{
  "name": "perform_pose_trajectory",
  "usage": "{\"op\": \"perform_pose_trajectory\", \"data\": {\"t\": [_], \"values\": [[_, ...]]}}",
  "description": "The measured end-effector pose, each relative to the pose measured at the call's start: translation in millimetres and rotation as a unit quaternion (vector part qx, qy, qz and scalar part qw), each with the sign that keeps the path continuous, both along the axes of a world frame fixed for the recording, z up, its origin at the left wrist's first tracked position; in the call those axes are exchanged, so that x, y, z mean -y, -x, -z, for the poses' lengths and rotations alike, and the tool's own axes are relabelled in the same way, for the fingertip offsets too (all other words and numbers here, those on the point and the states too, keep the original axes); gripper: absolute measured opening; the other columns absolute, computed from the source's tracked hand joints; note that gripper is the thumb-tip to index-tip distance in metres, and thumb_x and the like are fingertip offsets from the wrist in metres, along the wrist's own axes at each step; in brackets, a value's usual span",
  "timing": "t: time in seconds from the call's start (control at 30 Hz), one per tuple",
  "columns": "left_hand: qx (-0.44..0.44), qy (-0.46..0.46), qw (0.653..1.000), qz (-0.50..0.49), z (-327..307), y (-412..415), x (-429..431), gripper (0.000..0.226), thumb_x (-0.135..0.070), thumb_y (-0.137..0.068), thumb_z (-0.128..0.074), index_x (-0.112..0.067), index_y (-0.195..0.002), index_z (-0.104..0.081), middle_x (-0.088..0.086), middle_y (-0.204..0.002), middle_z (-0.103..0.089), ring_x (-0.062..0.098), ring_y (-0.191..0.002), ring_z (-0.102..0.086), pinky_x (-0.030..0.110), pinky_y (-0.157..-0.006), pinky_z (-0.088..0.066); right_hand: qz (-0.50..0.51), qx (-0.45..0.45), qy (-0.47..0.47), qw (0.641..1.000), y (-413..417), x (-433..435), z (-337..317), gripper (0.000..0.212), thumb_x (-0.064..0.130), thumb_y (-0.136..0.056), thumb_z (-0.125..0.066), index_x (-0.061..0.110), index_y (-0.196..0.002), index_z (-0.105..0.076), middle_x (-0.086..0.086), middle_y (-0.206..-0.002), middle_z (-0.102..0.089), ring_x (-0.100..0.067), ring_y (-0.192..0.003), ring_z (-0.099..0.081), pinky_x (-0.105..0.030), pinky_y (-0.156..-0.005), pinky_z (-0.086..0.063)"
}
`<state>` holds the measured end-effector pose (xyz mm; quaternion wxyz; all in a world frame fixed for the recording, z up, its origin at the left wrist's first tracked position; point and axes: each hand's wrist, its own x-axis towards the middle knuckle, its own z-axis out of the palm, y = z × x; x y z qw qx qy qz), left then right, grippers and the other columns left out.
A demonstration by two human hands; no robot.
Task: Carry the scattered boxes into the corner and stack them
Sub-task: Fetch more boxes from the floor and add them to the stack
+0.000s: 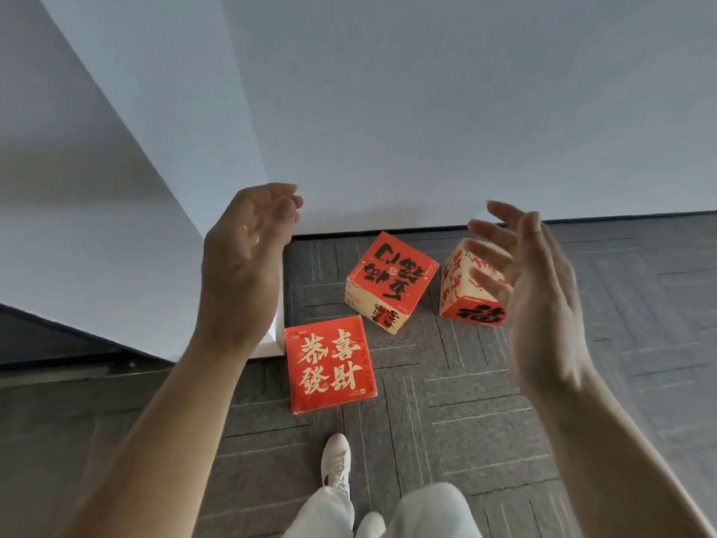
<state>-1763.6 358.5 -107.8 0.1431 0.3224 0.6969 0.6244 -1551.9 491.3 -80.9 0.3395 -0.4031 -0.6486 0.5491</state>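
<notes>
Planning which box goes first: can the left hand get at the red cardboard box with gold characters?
Probably yes. The left hand is open and empty, and the red cardboard box with gold characters lies uncovered on the grey carpet, with nothing between them.

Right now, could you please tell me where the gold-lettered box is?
In the head view, the gold-lettered box lies centre on the carpet, beside the wall corner, nearer than the black-lettered box.
</notes>
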Motion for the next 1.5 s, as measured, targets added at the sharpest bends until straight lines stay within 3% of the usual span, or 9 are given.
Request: {"op": "perform_pose_trajectory", "data": {"t": [0.2, 0.4, 0.7, 0.83, 0.93, 1.07, 1.2, 1.37, 1.5], "values": [[0.053, 0.050, 0.995, -0.066, 75, 21, -23, 0.038, -0.043, -0.105, -0.047, -0.017, -0.127, -0.065, -0.006, -0.121, -0.073, 0.013, -0.117, -0.069, 0.045, -0.101, -0.058, -0.034, 0.059, 0.059, 0.996, 37, -44, 77, 0.052, 0.063, -0.098, -0.037, 0.035, -0.134, -0.061, 0.013, -0.124, -0.071, -0.002, -0.118, -0.067, -0.045, -0.109, -0.052], [0.089, 0.143, 0.977, -0.127, 208, 21, -26, 0.051, -0.063, -0.096, -0.051, -0.022, -0.120, -0.070, -0.011, -0.121, -0.073, 0.016, -0.119, -0.068, 0.055, -0.107, -0.052, -0.093, 0.115, 0.093, 0.985, 77, -79, 211, 0.053, 0.067, -0.098, -0.039, 0.036, -0.137, -0.060, 0.014, -0.127, -0.069, -0.001, -0.122, -0.064, -0.046, -0.111, -0.050], [0.211, 0.194, 0.933, -0.219, 431, 25, -47, 0.037, -0.055, -0.094, -0.057, -0.026, -0.108, -0.075, -0.020, -0.111, -0.075, 0.006, -0.115, -0.068, 0.047, -0.114, -0.046, -0.102, 0.177, 0.133, 0.970, 115, -115, 439, 0.041, 0.056, -0.108, -0.040, 0.032, -0.135, -0.060, 0.022, -0.120, -0.067, 0.007, -0.114, -0.062, -0.031, -0.106, -0.051], [0.282, 0.231, 0.897, -0.249, 529, 28, -46, 0.029, -0.042, -0.109, -0.048, -0.031, -0.094, -0.071, -0.028, -0.090, -0.075, -0.011, -0.091, -0.069, 0.030, -0.093, -0.049, -0.100, 0.210, 0.203, 0.951, 114, -105, 544, 0.031, 0.054, -0.109, -0.038, 0.036, -0.128, -0.056, 0.034, -0.093, -0.064, 0.026, -0.080, -0.061, -0.007, -0.069, -0.050], [0.313, 0.262, 0.871, -0.274, 597, 28, -40, 0.023, -0.039, -0.111, -0.046, -0.035, -0.100, -0.065, -0.023, -0.097, -0.069, -0.010, -0.090, -0.068, 0.016, -0.070, -0.050, -0.099, 0.248, 0.244, 0.932, 109, -94, 611, 0.024, 0.052, -0.110, -0.038, 0.038, -0.127, -0.047, 0.035, -0.098, -0.055, 0.033, -0.066, -0.053, 0.001, -0.052, -0.042], [0.309, 0.317, 0.850, -0.287, 664, 23, -34, 0.022, -0.042, -0.112, -0.044, -0.028, -0.126, -0.053, -0.022, -0.101, -0.060, -0.025, -0.069, -0.060, 0.008, -0.058, -0.049, -0.082, 0.300, 0.261, 0.914, 97, -89, 689, 0.045, 0.058, -0.108, -0.037, 0.036, -0.146, -0.044, 0.021, -0.130, -0.059, 0.032, -0.069, -0.055, -0.012, -0.059, -0.042], [0.331, 0.353, 0.830, -0.278, 713, 31, -25, 0.042, -0.057, -0.109, -0.039, -0.027, -0.131, -0.059, -0.007, -0.108, -0.075, 0.012, -0.096, -0.075, 0.040, -0.083, -0.060, -0.052, 0.322, 0.300, 0.897, 95, -91, 745, 0.059, 0.067, -0.103, -0.042, 0.039, -0.154, -0.035, 0.009, -0.148, -0.058, -0.005, -0.108, -0.069, -0.030, -0.076, -0.054], [0.324, 0.381, 0.823, -0.270, 733, 29, -28, 0.040, -0.053, -0.110, -0.038, -0.028, -0.128, -0.062, -0.009, -0.107, -0.075, 0.014, -0.094, -0.074, 0.030, -0.069, -0.054, -0.049, 0.343, 0.342, 0.873, 106, -87, 768, 0.037, 0.062, -0.106, -0.040, 0.038, -0.132, -0.050, 0.009, -0.111, -0.074, -0.018, -0.094, -0.075, -0.049, -0.087, -0.062], [0.339, 0.371, 0.821, -0.270, 707, 24, -34, 0.035, -0.051, -0.109, -0.045, -0.030, -0.131, -0.062, -0.008, -0.110, -0.076, 0.016, -0.096, -0.076, 0.038, -0.078, -0.061, -0.027, 0.351, 0.333, 0.875, 106, -92, 744, 0.042, 0.062, -0.106, -0.040, 0.036, -0.137, -0.052, 0.008, -0.111, -0.072, -0.019, -0.095, -0.074, -0.050, -0.089, -0.061]]}}
